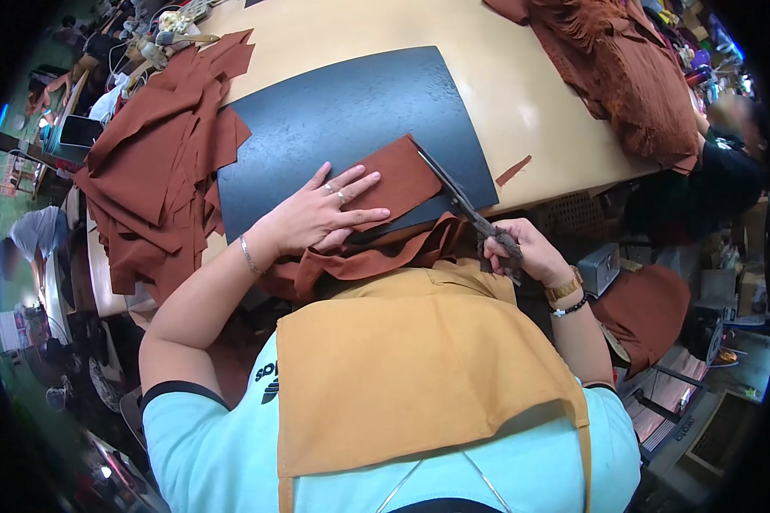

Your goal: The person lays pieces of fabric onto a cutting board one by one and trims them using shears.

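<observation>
On the black mat [342,111] lies a rectangular reddish-brown cloth piece [398,175]. My left hand [334,205], fingers spread and wearing rings, presses flat on its left part. My right hand [518,248] is closed round the handles of dark scissors [458,195], whose blades reach the right edge of the piece. More of the brown cloth [359,263] hangs in folds between the mat's near edge and the tan apron [419,359].
A heap of brown cloth [158,158] covers the table's left side. Fringed brown cloth [616,77] lies at the right, near another person [736,162]. A narrow scrap [513,170] rests on the pale table [522,94]. A brown-covered seat [642,312] stands at the lower right.
</observation>
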### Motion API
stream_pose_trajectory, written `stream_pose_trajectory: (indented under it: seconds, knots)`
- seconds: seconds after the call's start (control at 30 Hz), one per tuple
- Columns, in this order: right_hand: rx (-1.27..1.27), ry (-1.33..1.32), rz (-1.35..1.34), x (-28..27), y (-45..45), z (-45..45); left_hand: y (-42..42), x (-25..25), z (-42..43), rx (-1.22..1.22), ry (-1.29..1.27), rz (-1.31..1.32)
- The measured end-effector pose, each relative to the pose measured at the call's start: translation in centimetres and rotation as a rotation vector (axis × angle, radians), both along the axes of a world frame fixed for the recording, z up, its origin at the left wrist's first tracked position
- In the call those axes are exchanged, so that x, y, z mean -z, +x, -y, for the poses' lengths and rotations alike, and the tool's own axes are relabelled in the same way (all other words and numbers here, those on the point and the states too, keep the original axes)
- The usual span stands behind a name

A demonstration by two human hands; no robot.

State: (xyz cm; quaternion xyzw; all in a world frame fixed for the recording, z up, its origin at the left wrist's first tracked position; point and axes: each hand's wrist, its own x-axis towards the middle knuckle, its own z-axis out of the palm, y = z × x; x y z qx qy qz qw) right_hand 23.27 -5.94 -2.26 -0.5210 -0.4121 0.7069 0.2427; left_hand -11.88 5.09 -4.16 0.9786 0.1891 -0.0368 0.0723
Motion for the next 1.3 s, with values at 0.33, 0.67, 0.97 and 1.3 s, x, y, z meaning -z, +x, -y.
stream_pose_trajectory:
  seconds: [0.33,0.67,0.97,1.3]
  knots:
    - [-0.002,0.019,-0.038,0.6,0.6,-0.2,0.0,-0.1,0.0,-0.006,-0.056,0.016]
    - [-0.021,0.028,-0.02,0.6,0.4,-2.0,-0.1,0.1,-0.2,0.015,-0.015,-0.009]
    - [0.1,0.121,-0.078,2.0,4.0,-2.9,0.8,-0.4,-1.2,-0.074,-0.043,0.014]
    - [0.209,0.244,-0.158,2.6,7.4,-6.6,3.3,0.6,-6.0,-0.112,-0.027,0.059]
